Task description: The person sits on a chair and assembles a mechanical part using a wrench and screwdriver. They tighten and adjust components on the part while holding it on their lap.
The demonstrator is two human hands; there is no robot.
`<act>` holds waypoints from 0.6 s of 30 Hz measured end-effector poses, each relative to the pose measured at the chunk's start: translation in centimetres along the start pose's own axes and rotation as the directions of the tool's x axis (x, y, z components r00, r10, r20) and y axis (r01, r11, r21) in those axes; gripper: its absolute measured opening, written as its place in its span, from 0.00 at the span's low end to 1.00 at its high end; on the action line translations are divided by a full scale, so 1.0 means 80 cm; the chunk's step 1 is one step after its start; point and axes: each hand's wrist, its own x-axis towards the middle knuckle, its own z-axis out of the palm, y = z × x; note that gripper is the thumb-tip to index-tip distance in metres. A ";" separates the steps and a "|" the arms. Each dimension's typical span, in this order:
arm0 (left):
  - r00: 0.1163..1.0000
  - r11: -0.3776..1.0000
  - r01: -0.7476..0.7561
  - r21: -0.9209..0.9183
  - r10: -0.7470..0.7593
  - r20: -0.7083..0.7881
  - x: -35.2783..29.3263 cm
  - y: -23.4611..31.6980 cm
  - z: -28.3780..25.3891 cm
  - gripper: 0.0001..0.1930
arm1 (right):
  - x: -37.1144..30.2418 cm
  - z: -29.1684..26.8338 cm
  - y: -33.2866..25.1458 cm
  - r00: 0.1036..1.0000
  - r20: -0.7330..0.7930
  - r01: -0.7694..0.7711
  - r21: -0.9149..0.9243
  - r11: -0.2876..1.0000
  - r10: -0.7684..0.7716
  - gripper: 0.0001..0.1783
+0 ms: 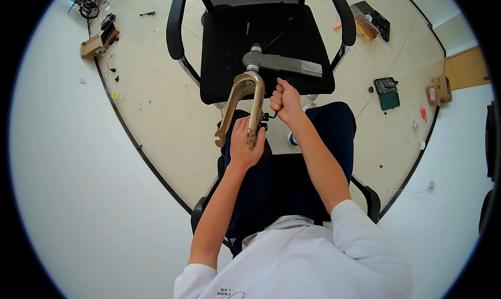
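Observation:
A tan bicycle fork [255, 103] reaches from the black chair seat toward my lap, its two legs pointing at me. Its upper end joins a grey metal piece with a flat arm [284, 64], which lies on the seat. My left hand [246, 145] is closed around the lower end of the fork's right leg, thumb on the near side. Beside that leg sits a small black part [264, 123]. My right hand [286, 101] is in a fist around a thin, bent black tool that looks like a hex key [274, 115]; its end meets the black part.
The black office chair [219, 54] faces me, with armrests on both sides. A few small bits lie on its seat. On the right floor are an open green case [388, 98], cardboard boxes [441, 89] and a black case [377, 20]. Another open box [94, 46] stands far left.

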 end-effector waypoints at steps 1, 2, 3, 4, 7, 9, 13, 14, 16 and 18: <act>1.000 1.000 0.004 -0.003 -0.004 0.007 0.001 0.001 0.001 0.14 | 0.003 0.000 0.000 1.000 -0.004 -0.001 -0.025 1.000 0.000 0.25; 1.000 1.000 0.009 -0.006 -0.009 0.013 0.001 0.003 0.001 0.15 | 0.006 0.000 0.000 1.000 -0.008 -0.001 -0.050 0.999 0.001 0.25; 1.000 1.000 0.013 -0.010 -0.013 0.020 0.002 0.004 0.002 0.15 | 0.009 -0.001 -0.001 1.000 -0.013 -0.002 -0.074 0.997 0.001 0.24; 1.000 1.000 0.002 0.010 -0.002 0.016 0.002 0.004 0.002 0.16 | 0.013 -0.003 0.000 1.000 -0.019 -0.015 -0.076 0.997 0.014 0.24; 1.000 0.998 -0.024 0.056 0.023 0.010 0.003 0.005 0.004 0.17 | 0.024 -0.008 0.001 0.998 -0.036 -0.055 -0.093 0.994 0.052 0.24; 0.999 0.997 -0.030 0.066 0.029 0.015 0.003 0.003 0.005 0.18 | 0.029 -0.009 0.001 0.996 -0.047 -0.080 -0.122 0.989 0.075 0.24; 1.000 0.998 -0.022 0.055 0.022 0.003 0.002 0.004 0.006 0.18 | 0.011 0.019 -0.004 0.998 -0.027 0.039 -0.311 0.949 -0.050 0.23; 1.000 0.998 -0.025 0.057 0.025 0.005 0.002 0.004 0.006 0.18 | 0.003 0.030 -0.004 0.995 -0.037 0.070 -0.360 0.930 -0.089 0.23; 0.999 0.998 -0.031 0.057 0.030 0.010 0.003 0.004 0.006 0.18 | -0.002 0.038 -0.002 0.986 -0.048 0.122 -0.457 0.881 -0.161 0.23; 0.999 0.998 -0.037 0.056 0.036 0.015 0.003 0.006 0.005 0.18 | -0.004 0.040 0.001 0.970 -0.053 0.170 -0.544 0.821 -0.236 0.23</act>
